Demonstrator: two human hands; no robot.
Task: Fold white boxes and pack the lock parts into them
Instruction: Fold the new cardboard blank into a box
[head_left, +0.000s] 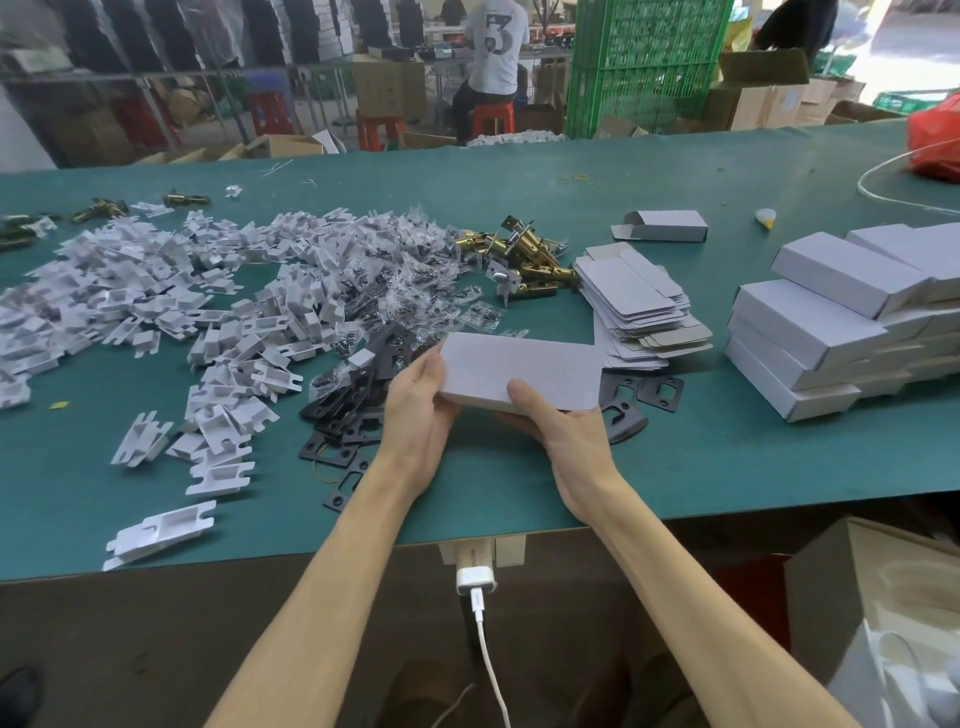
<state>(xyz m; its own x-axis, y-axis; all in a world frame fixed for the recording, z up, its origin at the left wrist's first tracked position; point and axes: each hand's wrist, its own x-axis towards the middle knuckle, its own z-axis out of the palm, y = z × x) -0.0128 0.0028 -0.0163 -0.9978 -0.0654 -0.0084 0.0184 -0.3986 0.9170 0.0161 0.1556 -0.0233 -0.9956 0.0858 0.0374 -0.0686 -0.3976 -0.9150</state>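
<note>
I hold a closed white box (524, 370) with both hands just above the green table (675, 457). My left hand (415, 410) grips its left end, my right hand (561, 426) grips its near right side with the thumb on top. Under the box lie black strike plates (343, 415). Behind them is a heap of small clear screw bags (405, 270) and brass latch bolts (530, 254). A stack of flat unfolded boxes (639, 306) sits to the right of the held box.
A pile of white paper inserts (156, 301) covers the left of the table. Finished white boxes (841, 322) are stacked at the right. One half-open box (665, 226) lies farther back. A red bag (935, 140) sits at the far right. A white charger (475, 577) hangs at the table's near edge.
</note>
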